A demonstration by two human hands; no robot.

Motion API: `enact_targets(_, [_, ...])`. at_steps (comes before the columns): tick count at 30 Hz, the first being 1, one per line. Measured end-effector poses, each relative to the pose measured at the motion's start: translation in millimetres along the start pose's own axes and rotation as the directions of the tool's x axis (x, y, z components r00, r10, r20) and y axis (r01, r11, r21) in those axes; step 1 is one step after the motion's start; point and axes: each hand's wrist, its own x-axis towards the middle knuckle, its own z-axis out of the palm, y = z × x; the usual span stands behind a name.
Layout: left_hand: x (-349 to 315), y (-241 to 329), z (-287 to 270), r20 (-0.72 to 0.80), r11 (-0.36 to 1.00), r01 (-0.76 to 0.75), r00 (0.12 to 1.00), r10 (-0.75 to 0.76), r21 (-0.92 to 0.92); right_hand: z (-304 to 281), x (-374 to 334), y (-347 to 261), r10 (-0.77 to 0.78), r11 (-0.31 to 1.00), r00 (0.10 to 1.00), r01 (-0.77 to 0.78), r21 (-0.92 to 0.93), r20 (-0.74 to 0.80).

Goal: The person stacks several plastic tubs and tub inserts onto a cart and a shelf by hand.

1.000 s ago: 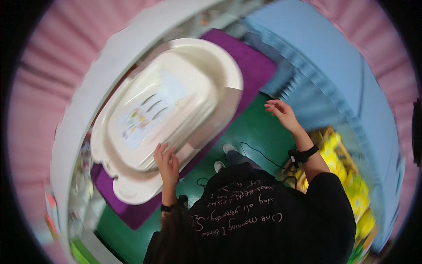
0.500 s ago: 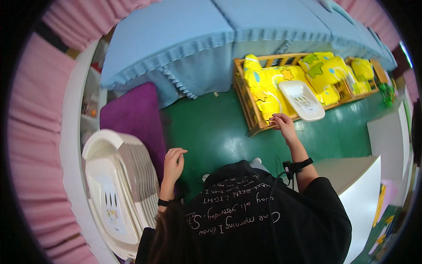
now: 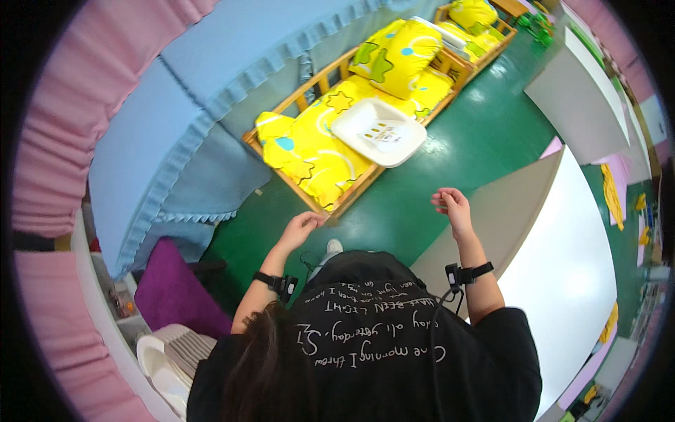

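Note:
My left hand [image 3: 302, 231] is open and holds nothing, its loosely bent fingers close to the near corner of a small wooden crib [image 3: 342, 211]; whether they touch it I cannot tell. Farther right, my right hand [image 3: 454, 209] is held over the floor, fingers loosely curved and apart, with nothing in it. A shallow white plastic basin [image 3: 411, 144] with a printed picture on its bottom rests on the crib's yellow patterned bedding [image 3: 299, 158], reaching over the right-hand rail. Yellow pillows [image 3: 408, 60] are propped at the crib's far end.
Stacked white basins [image 3: 165, 366] stand at lower left beside a purple cushioned piece [image 3: 172, 288]. Blue ruffled covers [image 3: 190, 151] run along the left and back. A white cabinet [image 3: 562, 281] stands close on my right. Another small crib [image 3: 503, 39] adjoins the far end, over green floor [image 3: 485, 119].
My view has turned right, and the crib with its basin now lies nearer the middle. My left hand has come from beside the stacked basins to the crib's near corner.

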Motion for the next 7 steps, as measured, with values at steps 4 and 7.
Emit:
enact_targets(4, [68.0,-34.0,25.2,0.118,0.832,0.426,0.904,-0.412,-0.356,-32.1,-46.9,20.9,0.051,0.996,0.980,-0.036,0.084,-0.190])
enact_targets(7, [103.0,-62.5,54.0,0.193,0.606,0.553,0.809,-0.555,-0.572,-51.1,-93.2,38.3,0.228,0.972,0.926,-0.237,0.007,-0.300])
